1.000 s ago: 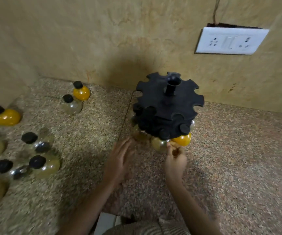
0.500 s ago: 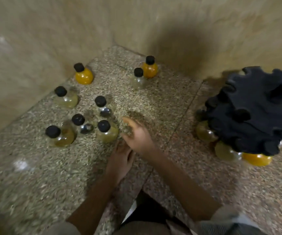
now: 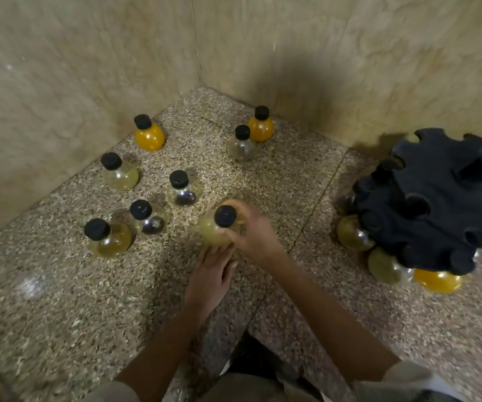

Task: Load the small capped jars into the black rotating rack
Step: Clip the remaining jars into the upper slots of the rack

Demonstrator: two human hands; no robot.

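Note:
My right hand (image 3: pixel 251 230) is closed around a round black-capped jar of pale yellow-green stuff (image 3: pixel 215 232) at the middle of the counter. My left hand (image 3: pixel 211 278) rests flat just below it, fingers apart, holding nothing. The black rotating rack (image 3: pixel 437 198) stands at the right edge, with three jars hanging under its lower tier: an olive one (image 3: pixel 350 233), a green one (image 3: pixel 384 265) and an orange one (image 3: pixel 438 281). Several more capped jars stand loose at the left, among them an orange one (image 3: pixel 149 136) and a pale yellow one (image 3: pixel 109 239).
The speckled granite counter (image 3: pixel 60 300) ends in a corner of beige stone walls (image 3: pixel 263 53) behind the jars. Two more jars, one clear (image 3: pixel 242 145) and one orange (image 3: pixel 260 126), stand near that corner. My lap shows at the bottom edge.
My view swung left from the rack to the loose jars. My right hand left the rack, reached across and closed on the yellow-green jar, pulling it slightly right. My left hand lowered to the counter.

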